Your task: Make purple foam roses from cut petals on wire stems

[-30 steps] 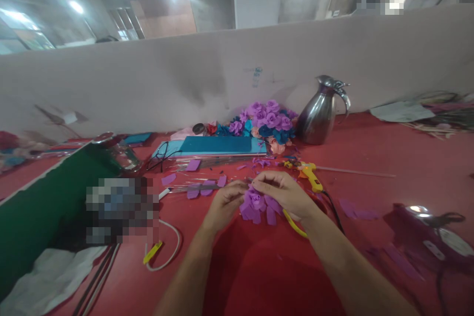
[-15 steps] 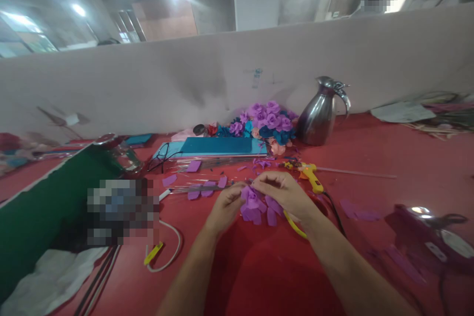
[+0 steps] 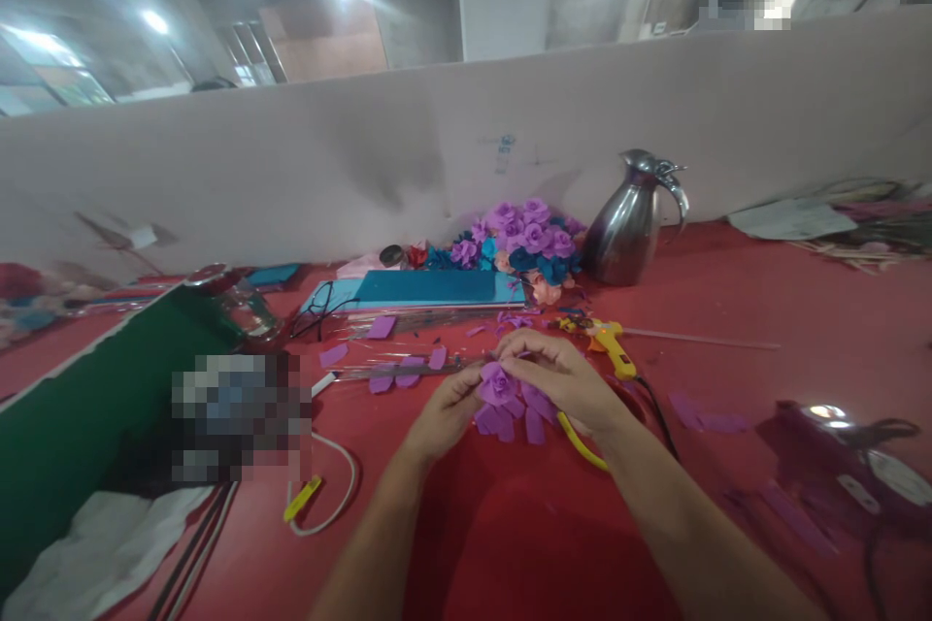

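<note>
A purple paper rose (image 3: 498,384) is held up between my two hands over the red tabletop. My left hand (image 3: 452,404) is closed at the rose's left side, its fingertips pinched close to the flower's base. From the right, my right hand (image 3: 557,376) grips the rose's upper edge between thumb and fingers. Loose purple paper petals (image 3: 535,425) lie below and behind the flower. Beside my right hand a curved yellow handle (image 3: 581,444) shows in part. A yellow glue gun (image 3: 615,349) with a clear stick lies just beyond it.
Finished paper flowers (image 3: 531,233) are heaped by the wall, next to a steel jug (image 3: 627,223). Blue paper sheets (image 3: 429,285) and eyeglasses (image 3: 324,306) lie left of them. A green panel (image 3: 94,408) stands at left; a dark device (image 3: 859,466) sits at right.
The rose has tilted and risen slightly, so its spiral centre faces me more. My right fingers have shifted along its edge. The loose petals stay in place.
</note>
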Demonstrator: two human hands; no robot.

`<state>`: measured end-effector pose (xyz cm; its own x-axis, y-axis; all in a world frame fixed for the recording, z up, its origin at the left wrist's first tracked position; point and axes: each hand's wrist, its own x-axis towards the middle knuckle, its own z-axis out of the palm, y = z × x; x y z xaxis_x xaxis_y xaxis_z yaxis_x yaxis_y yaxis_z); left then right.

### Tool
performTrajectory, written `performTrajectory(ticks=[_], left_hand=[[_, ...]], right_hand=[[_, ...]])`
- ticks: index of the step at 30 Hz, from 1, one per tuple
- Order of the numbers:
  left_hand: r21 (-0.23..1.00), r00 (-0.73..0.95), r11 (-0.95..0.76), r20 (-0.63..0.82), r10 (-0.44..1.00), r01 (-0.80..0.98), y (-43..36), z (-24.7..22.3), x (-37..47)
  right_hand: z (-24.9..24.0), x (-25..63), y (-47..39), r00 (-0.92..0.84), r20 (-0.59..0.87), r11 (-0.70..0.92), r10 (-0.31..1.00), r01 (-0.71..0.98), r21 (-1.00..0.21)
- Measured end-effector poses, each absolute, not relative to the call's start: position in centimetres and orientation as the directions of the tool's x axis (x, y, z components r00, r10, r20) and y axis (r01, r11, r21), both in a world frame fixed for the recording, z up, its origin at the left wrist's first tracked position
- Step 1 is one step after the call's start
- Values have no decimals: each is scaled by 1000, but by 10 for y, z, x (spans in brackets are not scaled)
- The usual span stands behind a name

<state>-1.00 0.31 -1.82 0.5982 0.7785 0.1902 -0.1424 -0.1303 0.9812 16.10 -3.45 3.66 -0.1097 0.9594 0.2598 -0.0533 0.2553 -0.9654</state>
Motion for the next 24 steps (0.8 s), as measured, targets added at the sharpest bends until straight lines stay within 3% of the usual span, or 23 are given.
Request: performTrajectory(ticks=[6,14,20,24], left_hand=[[978,585,-136,203,785,-157,5,-23,-11],[980,575,-79,173,800,-185,3,-21,-9],[969,551,-33,166,818,-243,5,-31,-7],[965,538,-39,177,824,-258,4,-31,-5]], right_hand=[[37,160,-34,-100,314,314,944,-20,-949],[33,160,-35,-74,170,147,983,-247,-958],[36,158,-36,-103,232,218,967,-126,-968],[34,156,-36,-41,244,235,969,-165,-958]])
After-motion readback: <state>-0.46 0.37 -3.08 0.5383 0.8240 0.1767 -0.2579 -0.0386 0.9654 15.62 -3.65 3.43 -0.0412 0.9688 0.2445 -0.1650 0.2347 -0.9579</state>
